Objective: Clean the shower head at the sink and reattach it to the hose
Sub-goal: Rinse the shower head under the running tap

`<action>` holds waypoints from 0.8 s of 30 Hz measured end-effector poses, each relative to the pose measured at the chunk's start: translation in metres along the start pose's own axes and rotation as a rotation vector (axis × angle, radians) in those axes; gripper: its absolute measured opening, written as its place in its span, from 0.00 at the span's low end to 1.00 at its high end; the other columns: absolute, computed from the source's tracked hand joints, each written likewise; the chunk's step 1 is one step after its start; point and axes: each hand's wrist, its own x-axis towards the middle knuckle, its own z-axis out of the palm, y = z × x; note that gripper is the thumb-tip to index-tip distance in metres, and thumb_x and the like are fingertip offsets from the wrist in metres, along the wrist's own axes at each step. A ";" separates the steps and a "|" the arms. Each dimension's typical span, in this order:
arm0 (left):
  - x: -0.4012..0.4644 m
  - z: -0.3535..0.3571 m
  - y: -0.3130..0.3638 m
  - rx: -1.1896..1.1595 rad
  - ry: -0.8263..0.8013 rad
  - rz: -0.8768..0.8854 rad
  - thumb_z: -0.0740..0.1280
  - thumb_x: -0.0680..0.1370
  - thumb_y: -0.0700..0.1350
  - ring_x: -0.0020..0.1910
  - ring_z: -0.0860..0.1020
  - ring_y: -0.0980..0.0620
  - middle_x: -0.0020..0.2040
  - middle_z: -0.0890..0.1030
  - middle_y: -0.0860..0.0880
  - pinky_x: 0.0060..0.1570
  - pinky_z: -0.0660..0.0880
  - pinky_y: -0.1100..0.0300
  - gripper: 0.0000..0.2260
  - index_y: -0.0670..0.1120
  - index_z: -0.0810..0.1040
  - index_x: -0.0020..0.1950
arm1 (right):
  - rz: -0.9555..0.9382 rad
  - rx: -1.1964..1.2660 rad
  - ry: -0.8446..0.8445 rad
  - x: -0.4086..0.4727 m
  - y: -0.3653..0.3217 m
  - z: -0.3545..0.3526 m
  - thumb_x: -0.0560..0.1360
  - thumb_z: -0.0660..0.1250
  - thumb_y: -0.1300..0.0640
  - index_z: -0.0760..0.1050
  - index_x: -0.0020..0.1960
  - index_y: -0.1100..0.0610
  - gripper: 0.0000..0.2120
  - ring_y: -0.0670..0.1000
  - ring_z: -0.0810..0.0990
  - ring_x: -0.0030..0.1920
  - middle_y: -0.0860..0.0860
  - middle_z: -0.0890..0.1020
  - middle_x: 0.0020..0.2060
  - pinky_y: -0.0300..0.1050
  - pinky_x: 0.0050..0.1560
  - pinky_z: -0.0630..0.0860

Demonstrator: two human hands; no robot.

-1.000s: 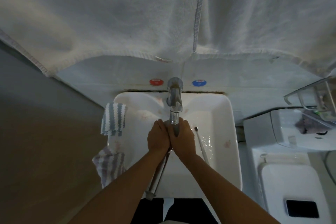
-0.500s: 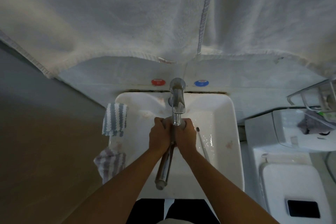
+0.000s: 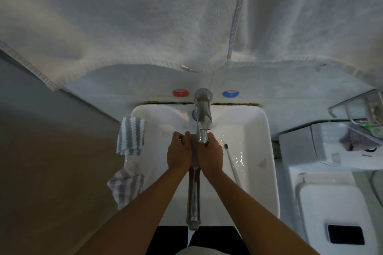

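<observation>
On the far left rim of the white sink you have a blue-and-white striped cloth draped over the edge, and nearer you a second, purplish striped cloth hangs off the same rim. Your left hand grips the left side of the shower head, fingers curled over its far end. The chrome handle of the shower head runs straight toward you between your forearms, its threaded end reaching past the near rim of the sink. The head end sits right under the spout of the chrome faucet, which stands at the far middle of the basin between a red dot and a blue dot on the wall. Your right hand clasps the right side of the head, fingers wrapped around it. Just right of that hand a toothbrush lies in the wet basin, bristles at the far end. Farther right stands a white toilet, and a wire rack is fixed above it. A white towel hangs across the far wall.
</observation>
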 end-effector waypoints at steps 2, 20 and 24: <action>0.005 0.002 0.004 -0.028 0.064 -0.078 0.54 0.83 0.51 0.43 0.77 0.47 0.41 0.76 0.48 0.45 0.71 0.56 0.16 0.42 0.74 0.49 | -0.031 0.054 -0.017 -0.004 0.001 0.002 0.80 0.63 0.53 0.74 0.55 0.59 0.10 0.49 0.80 0.39 0.48 0.79 0.38 0.43 0.45 0.79; 0.003 0.006 0.006 -0.186 -0.230 -0.280 0.50 0.84 0.51 0.56 0.77 0.42 0.53 0.78 0.43 0.59 0.74 0.50 0.20 0.39 0.76 0.58 | -0.041 0.070 -0.071 0.012 0.011 -0.019 0.80 0.57 0.56 0.72 0.41 0.65 0.14 0.54 0.75 0.38 0.61 0.79 0.39 0.57 0.45 0.77; -0.019 0.013 0.011 0.139 -0.106 0.136 0.58 0.82 0.53 0.46 0.80 0.45 0.51 0.77 0.46 0.47 0.78 0.51 0.14 0.42 0.72 0.56 | -0.080 -0.049 -0.057 0.017 0.001 -0.025 0.81 0.53 0.50 0.74 0.48 0.61 0.17 0.57 0.79 0.44 0.58 0.80 0.43 0.54 0.50 0.77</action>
